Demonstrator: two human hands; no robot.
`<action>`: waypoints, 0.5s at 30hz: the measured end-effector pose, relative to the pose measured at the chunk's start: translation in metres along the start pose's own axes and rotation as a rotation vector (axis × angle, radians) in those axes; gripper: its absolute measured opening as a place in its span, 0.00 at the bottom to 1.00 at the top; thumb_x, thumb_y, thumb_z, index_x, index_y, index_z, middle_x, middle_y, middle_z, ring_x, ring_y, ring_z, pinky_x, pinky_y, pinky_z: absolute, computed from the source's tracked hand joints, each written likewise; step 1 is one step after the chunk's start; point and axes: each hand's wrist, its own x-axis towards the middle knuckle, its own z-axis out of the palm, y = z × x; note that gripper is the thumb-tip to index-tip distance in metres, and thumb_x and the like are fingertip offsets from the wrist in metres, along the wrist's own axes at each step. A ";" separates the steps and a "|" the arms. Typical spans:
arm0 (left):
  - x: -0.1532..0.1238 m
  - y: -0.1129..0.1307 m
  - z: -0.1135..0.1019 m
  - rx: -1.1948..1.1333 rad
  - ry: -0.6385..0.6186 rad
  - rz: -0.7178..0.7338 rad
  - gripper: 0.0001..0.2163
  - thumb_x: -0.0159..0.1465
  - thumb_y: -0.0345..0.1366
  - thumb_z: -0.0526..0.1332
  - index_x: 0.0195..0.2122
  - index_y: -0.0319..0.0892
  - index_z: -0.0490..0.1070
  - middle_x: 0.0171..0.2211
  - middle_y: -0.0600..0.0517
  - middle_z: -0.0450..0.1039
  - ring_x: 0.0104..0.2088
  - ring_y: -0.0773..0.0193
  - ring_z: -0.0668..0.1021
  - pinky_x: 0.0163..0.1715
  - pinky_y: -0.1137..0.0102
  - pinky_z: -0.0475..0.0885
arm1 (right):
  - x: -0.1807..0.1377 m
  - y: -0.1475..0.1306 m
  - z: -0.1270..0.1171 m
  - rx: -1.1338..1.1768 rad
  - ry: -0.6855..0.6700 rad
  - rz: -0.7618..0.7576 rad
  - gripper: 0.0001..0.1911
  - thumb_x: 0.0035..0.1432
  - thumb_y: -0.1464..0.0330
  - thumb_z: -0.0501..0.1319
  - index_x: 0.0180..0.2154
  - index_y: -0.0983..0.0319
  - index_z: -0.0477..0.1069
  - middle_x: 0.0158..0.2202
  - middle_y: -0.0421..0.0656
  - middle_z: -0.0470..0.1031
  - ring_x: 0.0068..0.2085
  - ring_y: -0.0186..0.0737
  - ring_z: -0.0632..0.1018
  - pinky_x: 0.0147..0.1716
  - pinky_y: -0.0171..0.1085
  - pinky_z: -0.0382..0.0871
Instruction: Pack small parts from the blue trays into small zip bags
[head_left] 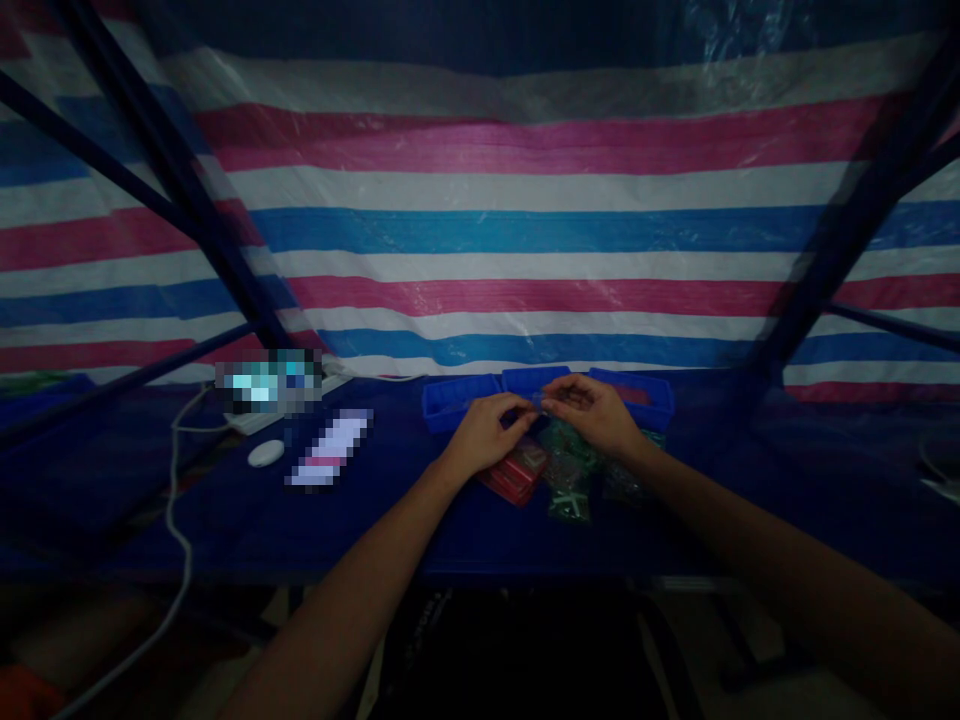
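My left hand (489, 430) and my right hand (592, 410) meet over the far middle of a dark blue table (375, 520). The fingertips of both are pinched together on something small that I cannot make out. Beneath them lie a red packet (517, 475) and clear bags with green parts (570, 480). Right behind the hands stand three low blue bins (450, 400) in a row.
A striped pink, white and blue tarp (525, 230) hangs behind the table, crossed by dark frame poles (187, 200). On the left lie a white mouse (266, 453), a white cable (176, 500) and blurred-out items (330, 450). Below the table edge the floor is dark.
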 end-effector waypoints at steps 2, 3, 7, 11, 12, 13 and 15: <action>0.000 0.000 0.000 -0.007 0.002 -0.003 0.08 0.72 0.37 0.60 0.43 0.44 0.79 0.41 0.51 0.82 0.42 0.60 0.82 0.43 0.67 0.72 | 0.000 -0.001 0.000 0.015 0.005 0.008 0.19 0.52 0.61 0.75 0.44 0.59 0.76 0.42 0.45 0.81 0.45 0.43 0.82 0.51 0.44 0.76; 0.000 0.000 0.000 -0.011 0.009 -0.005 0.08 0.72 0.37 0.59 0.43 0.44 0.79 0.41 0.51 0.82 0.42 0.60 0.82 0.43 0.67 0.72 | 0.000 -0.002 0.000 0.021 -0.001 0.014 0.19 0.52 0.61 0.75 0.44 0.59 0.76 0.41 0.44 0.81 0.45 0.43 0.82 0.51 0.44 0.76; 0.000 0.000 -0.001 -0.032 0.045 -0.014 0.07 0.71 0.36 0.60 0.42 0.43 0.78 0.41 0.50 0.81 0.42 0.60 0.81 0.43 0.66 0.73 | 0.000 -0.004 0.001 0.052 -0.031 0.029 0.19 0.52 0.61 0.75 0.44 0.59 0.77 0.42 0.45 0.82 0.45 0.43 0.82 0.51 0.45 0.76; 0.000 0.002 -0.001 -0.037 0.083 -0.006 0.04 0.67 0.32 0.61 0.38 0.42 0.77 0.37 0.51 0.80 0.38 0.61 0.81 0.41 0.67 0.73 | -0.001 -0.006 0.002 0.056 -0.028 0.027 0.18 0.51 0.61 0.75 0.43 0.59 0.78 0.43 0.45 0.83 0.46 0.44 0.82 0.52 0.46 0.76; 0.000 0.003 -0.001 -0.042 0.085 0.005 0.03 0.66 0.31 0.62 0.37 0.41 0.76 0.37 0.52 0.80 0.37 0.62 0.80 0.41 0.67 0.73 | -0.001 -0.006 0.002 0.053 -0.031 0.025 0.17 0.51 0.61 0.75 0.42 0.58 0.78 0.43 0.45 0.83 0.46 0.44 0.82 0.52 0.46 0.76; 0.000 0.003 -0.001 -0.048 0.086 0.018 0.03 0.65 0.30 0.62 0.37 0.41 0.76 0.36 0.52 0.79 0.37 0.63 0.80 0.41 0.68 0.72 | -0.001 -0.007 0.002 0.048 -0.037 0.023 0.17 0.51 0.61 0.75 0.42 0.58 0.78 0.44 0.44 0.83 0.46 0.44 0.82 0.52 0.46 0.76; -0.001 0.004 -0.001 -0.051 0.089 0.036 0.03 0.63 0.28 0.63 0.36 0.41 0.75 0.35 0.53 0.79 0.36 0.63 0.79 0.41 0.68 0.72 | -0.002 -0.009 0.003 0.036 -0.059 0.023 0.17 0.52 0.61 0.75 0.43 0.58 0.79 0.44 0.44 0.83 0.46 0.44 0.83 0.53 0.47 0.76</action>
